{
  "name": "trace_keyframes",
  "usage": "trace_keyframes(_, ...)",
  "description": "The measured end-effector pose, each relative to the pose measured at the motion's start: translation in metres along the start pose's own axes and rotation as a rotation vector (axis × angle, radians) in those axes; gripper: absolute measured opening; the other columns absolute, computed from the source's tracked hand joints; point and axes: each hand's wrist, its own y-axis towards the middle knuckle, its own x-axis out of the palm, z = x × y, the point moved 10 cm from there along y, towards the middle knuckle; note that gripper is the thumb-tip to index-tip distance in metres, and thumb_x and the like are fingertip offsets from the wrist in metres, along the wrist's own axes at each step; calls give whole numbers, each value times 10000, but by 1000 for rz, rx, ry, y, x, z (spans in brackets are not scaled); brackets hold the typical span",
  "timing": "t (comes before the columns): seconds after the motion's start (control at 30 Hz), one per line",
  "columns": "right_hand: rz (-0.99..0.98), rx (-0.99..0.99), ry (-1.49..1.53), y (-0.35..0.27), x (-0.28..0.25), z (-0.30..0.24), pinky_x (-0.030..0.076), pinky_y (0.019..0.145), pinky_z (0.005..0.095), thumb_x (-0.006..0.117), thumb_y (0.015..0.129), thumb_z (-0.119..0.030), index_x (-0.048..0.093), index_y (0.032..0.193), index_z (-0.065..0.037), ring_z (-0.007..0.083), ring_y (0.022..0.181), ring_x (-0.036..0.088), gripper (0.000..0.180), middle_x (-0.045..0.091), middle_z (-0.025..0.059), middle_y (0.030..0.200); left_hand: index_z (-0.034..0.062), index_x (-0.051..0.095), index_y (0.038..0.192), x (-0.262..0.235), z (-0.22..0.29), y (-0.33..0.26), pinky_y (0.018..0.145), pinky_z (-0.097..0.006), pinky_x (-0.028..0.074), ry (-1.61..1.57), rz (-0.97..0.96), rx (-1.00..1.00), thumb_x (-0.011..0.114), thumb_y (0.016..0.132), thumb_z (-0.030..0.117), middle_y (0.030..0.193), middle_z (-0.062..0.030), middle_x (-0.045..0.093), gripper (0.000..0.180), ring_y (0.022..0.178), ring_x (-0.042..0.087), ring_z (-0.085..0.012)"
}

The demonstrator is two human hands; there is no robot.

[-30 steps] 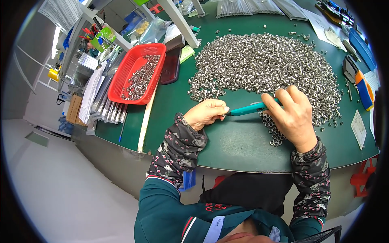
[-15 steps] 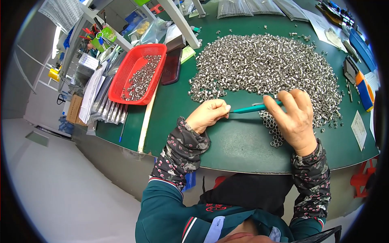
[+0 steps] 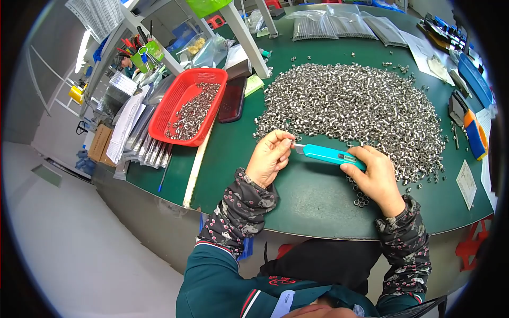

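My right hand (image 3: 375,177) is wrapped round the turquoise handle of a utility knife (image 3: 327,154), held nearly level over the green table. Its short metal blade (image 3: 299,149) points left, with the tip at my left fingertips. Thumb and forefinger of my left hand (image 3: 269,159) are pinched together at that tip, on what looks like a small metal ring, mostly hidden by the fingers. Just beyond both hands spreads a wide pile of small silvery metal rings (image 3: 355,100). A few more rings (image 3: 361,200) lie on the table below my right hand.
At left, a red plastic basket (image 3: 154,127) holds more metal pieces, beside a dark flat tray (image 3: 232,100). Bagged parts (image 3: 143,140) and papers line the left edge. Clear bags of rods (image 3: 314,26) lie at the back. An orange-and-blue tool (image 3: 475,135) and a paper tag (image 3: 466,183) are at right.
The knife has turned from edge-on to show its broad side, and my right hand has lowered and rolled over with it. My left hand stays pinched at the blade tip. The whole view has shifted slightly.
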Motion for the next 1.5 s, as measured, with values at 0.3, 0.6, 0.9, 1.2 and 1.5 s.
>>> trace_keyframes(0.3, -120, 76, 135, 0, 15, 10, 422, 566, 361, 588, 718, -314, 595, 861, -47, 285, 628, 552, 303, 557, 119, 697, 38, 477, 888, 9, 4, -1, 357, -138, 262, -35, 2, 65, 489, 839, 110, 678, 3, 446, 88, 499, 343, -26)
trace_keyframes(0.6, -151, 115, 105, -2, 16, 11, 423, 576, 372, 584, 723, -303, 598, 870, -43, 295, 641, 557, 299, 567, 129, 713, 37, 498, 891, 8, 4, -2, 381, -140, 264, -8, 1, 88, 502, 833, 113, 669, 4, 456, 96, 495, 352, -27)
trace_keyframes(0.9, -39, 55, -52, -2, 4, 2, 402, 513, 357, 604, 703, -309, 601, 843, -72, 262, 564, 521, 275, 484, 82, 616, 22, 506, 891, 2, -5, -2, 382, -130, 269, -30, 20, 11, 495, 837, 117, 675, 2, 476, 109, 495, 379, -19)
trace_keyframes(1.2, 83, -92, -159, -3, -6, -12, 397, 502, 346, 635, 670, -249, 578, 832, -67, 242, 588, 509, 251, 458, 76, 632, 30, 511, 866, -3, -9, -2, 374, -122, 261, 45, 59, -53, 485, 846, 139, 670, 8, 482, 113, 474, 373, -14)
trace_keyframes(1.5, 153, -200, -171, -1, -17, -20, 385, 515, 346, 655, 628, -204, 554, 837, -56, 247, 603, 483, 275, 441, 78, 658, 27, 517, 864, -11, -11, -2, 358, -128, 244, 31, 115, -89, 483, 850, 167, 678, -1, 489, 144, 470, 375, -17)
